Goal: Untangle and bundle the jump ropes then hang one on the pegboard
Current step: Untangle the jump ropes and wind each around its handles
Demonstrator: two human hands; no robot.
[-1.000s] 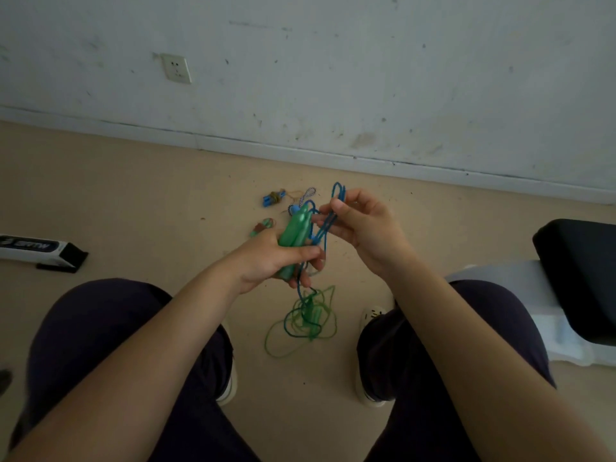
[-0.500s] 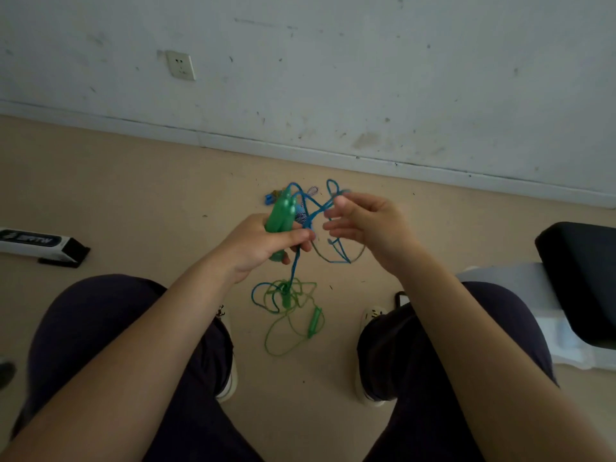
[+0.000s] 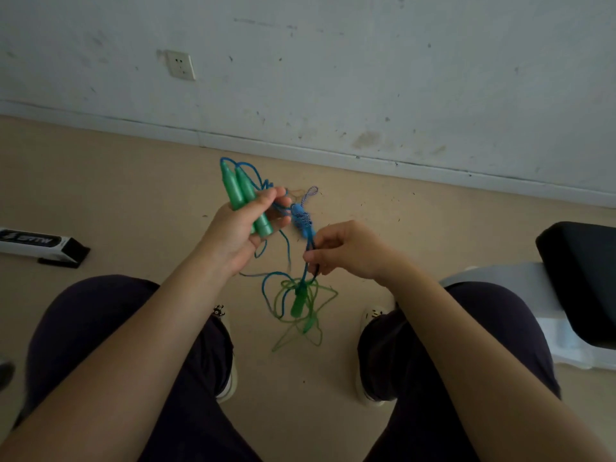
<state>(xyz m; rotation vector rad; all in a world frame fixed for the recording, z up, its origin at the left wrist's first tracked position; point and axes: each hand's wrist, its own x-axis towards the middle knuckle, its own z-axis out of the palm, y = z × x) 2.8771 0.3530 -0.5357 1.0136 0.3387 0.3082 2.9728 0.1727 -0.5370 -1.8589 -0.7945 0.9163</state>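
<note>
The left hand (image 3: 233,235) gripped two green plastic jump-rope handles (image 3: 245,198) upright, while the right hand (image 3: 346,250) pinched the thin blue cord (image 3: 305,266) below them. A tangled green cord (image 3: 300,311) dangled between the knees above the beige floor (image 3: 116,195). Untangling seemed under way; next, the blue cord needed drawing free of the green loops.

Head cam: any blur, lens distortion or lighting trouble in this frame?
Head view: dim and flat, no glare or hard shadows; dark trousers lose detail. Wide-angle bend shows in the curved baseboard. The loose blue rope between the left hand and right hand smears; the green handles stay fairly sharp.
</note>
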